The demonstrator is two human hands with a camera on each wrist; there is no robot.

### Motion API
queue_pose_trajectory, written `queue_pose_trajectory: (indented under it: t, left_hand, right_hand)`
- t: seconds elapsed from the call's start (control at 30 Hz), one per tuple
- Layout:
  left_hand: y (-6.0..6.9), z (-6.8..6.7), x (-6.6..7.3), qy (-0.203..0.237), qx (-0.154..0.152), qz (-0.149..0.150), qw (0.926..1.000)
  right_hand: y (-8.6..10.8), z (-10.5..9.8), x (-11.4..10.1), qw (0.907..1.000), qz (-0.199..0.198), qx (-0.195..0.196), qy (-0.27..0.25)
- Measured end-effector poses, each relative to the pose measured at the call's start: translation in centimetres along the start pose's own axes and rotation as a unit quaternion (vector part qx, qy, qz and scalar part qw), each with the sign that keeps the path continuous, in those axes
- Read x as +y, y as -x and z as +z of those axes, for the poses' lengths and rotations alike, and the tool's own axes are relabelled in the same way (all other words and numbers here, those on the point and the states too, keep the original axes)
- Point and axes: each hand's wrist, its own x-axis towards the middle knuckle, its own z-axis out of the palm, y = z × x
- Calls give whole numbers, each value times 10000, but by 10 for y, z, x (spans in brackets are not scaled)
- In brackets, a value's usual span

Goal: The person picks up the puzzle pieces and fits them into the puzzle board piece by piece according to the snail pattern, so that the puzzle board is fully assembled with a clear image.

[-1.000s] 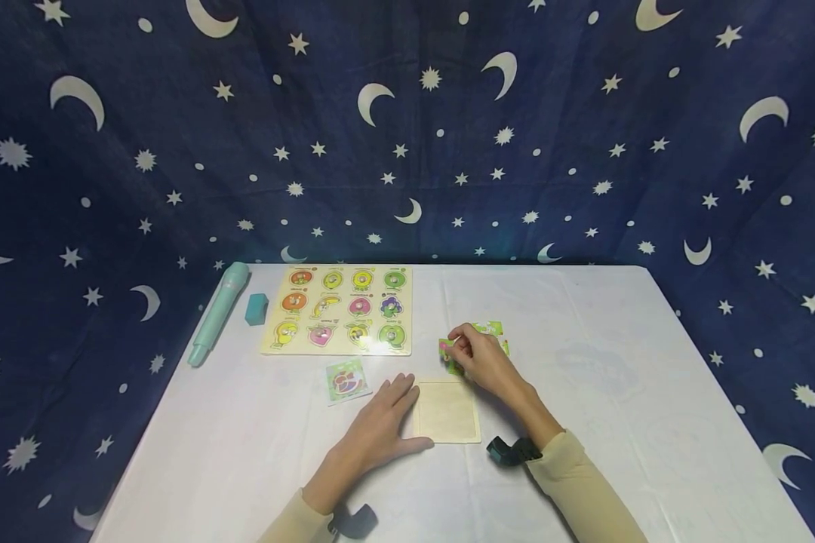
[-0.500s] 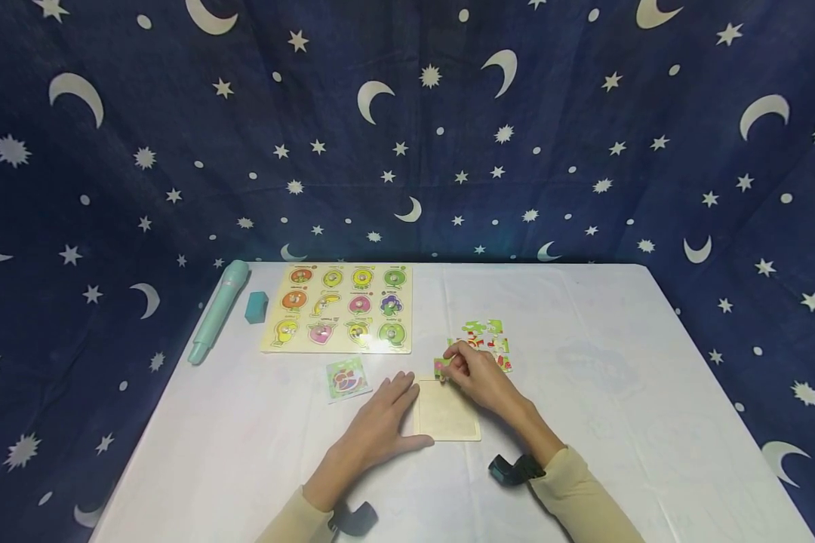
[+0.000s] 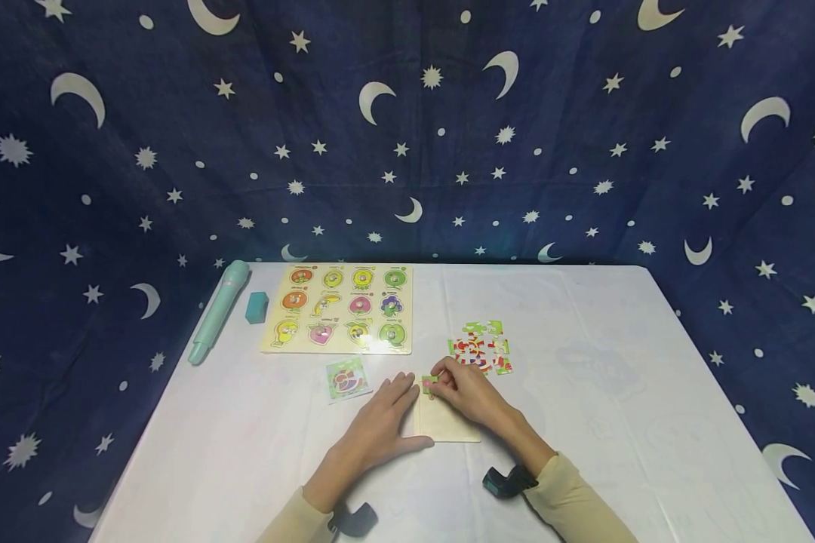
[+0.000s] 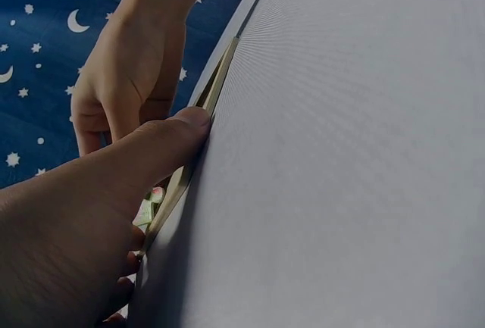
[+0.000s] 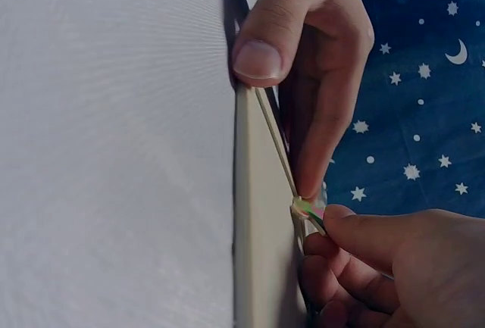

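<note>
A square wooden tray (image 3: 448, 424) lies on the white table. The left hand (image 3: 378, 424) rests along its left side, fingers extended, its thumb touching the near left corner; in the left wrist view that thumb presses the tray's edge (image 4: 176, 184). Between thumb and fingers the right hand (image 3: 474, 394) pinches a green jigsaw piece with a pink spot (image 3: 429, 385), held at the tray's far left corner. In the right wrist view the pinched piece (image 5: 307, 208) is tilted against the tray's rim. Beyond the right hand lie several loose green and red pieces (image 3: 499, 345).
A fruit puzzle board (image 3: 342, 305) lies at the back left, with a teal block (image 3: 256, 308) and a teal cylinder (image 3: 219, 313) left of it. A small picture card (image 3: 348, 379) lies beyond the left hand. Dark star-patterned cloth (image 3: 407, 173) stands behind the table.
The right hand has moved left and nearer the person with the pinched piece, from the loose pieces to the tray's far left corner, uncovering more pieces. The left hand has stayed in place.
</note>
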Motion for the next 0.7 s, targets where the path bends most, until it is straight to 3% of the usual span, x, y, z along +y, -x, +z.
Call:
queue_pose_trajectory:
  t: [0.43, 0.7]
  left_hand:
    - [0, 0, 1, 101, -193, -167, 9996]
    - [0, 0, 0, 148, -245, -199, 9994]
  right_hand:
    - [0, 6, -1, 9997, 116, 3, 235]
    - [0, 2, 1, 9991, -53, -333, 244]
